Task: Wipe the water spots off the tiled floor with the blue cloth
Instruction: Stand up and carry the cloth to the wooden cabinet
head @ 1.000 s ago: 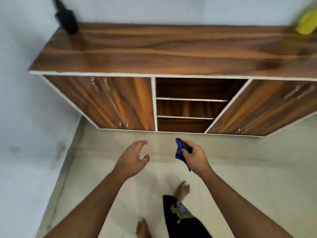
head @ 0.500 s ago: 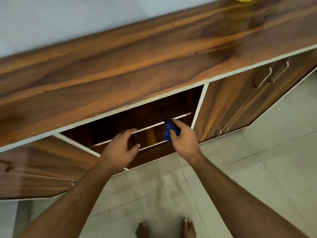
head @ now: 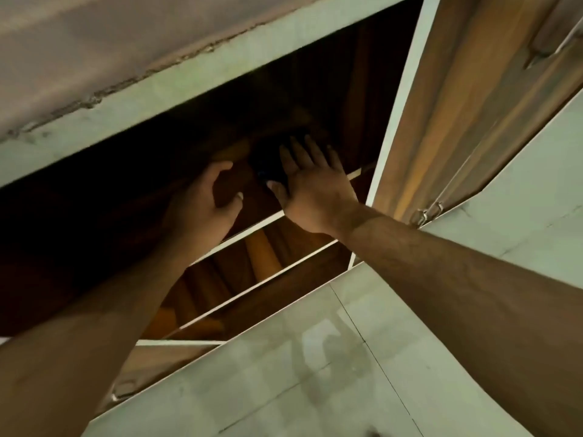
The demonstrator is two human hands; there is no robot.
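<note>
The blue cloth (head: 266, 164) is a dark bundle in the shadow of the cabinet's top open shelf. My right hand (head: 310, 192) reaches into that shelf with its fingers straight, lying against the cloth's right side; whether it presses the cloth I cannot tell. Just left of the cloth, my left hand (head: 211, 206) hovers with loosely curled fingers and holds nothing. The pale tiled floor (head: 315, 373) fills the lower right. No water spots stand out on it.
The wooden cabinet's white-edged top (head: 157, 86) hangs close overhead. Two lower shelf edges (head: 252, 291) cross below my forearms. A closed wooden door (head: 457, 121) with metal handles stands right of the open compartment.
The view has dropped close to the cabinet. Both hands moved into the top shelf. My right hand went from gripping the cloth to straight fingers lying against it.
</note>
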